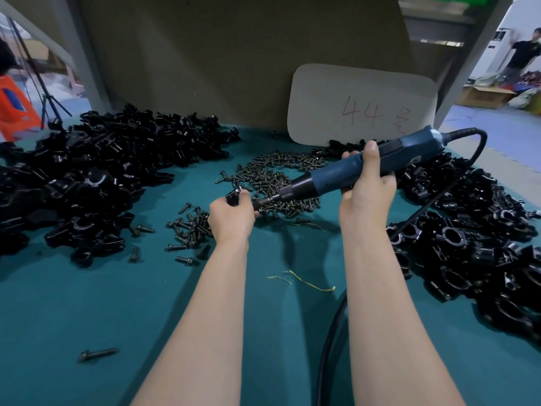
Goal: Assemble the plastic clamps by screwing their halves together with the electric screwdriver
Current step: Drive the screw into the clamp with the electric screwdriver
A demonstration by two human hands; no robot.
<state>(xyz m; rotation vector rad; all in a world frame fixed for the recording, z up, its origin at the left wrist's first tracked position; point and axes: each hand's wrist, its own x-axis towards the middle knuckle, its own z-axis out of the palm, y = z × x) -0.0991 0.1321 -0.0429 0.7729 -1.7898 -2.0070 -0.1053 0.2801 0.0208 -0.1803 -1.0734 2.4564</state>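
Counter (117, 303) carrying clamp heaps (87, 177); the screwdriver (351, 168), gripped by the right hand (366, 191), points its bit at the clamp (235, 196) pinched in the left hand (231, 216) over loose screws (278, 174). Bit is best kept square to the screw, halves pressed flush

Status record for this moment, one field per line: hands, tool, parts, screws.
left hand: grips a black clamp
right hand: grips the electric screwdriver
aim: screwdriver's tip close beside the clamp; contact unclear
screws: loose on the green table, mostly beyond the left hand
clamp parts: left pile and right pile flank the hands
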